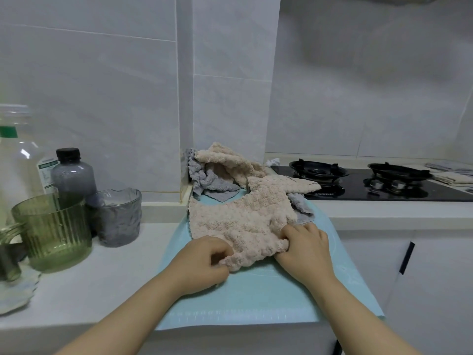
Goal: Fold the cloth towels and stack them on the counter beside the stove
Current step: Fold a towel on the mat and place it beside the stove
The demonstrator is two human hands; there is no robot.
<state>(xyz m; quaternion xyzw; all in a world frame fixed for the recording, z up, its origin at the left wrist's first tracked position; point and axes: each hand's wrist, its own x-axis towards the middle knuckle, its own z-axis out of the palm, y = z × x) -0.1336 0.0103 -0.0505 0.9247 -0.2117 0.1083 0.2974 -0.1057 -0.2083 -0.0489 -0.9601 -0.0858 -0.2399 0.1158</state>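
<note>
- Your left hand (204, 260) and right hand (304, 249) both pinch the beige towel's (240, 221) near edge, likely to spread it for folding.
- It lies on the blue mat (256, 298), left of the stove (358, 183).

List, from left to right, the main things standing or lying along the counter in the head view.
Green ribbed glass cup → grey textured glass cup → beige fluffy cloth towel → black glass gas stove → folded towels at the far right.
</note>
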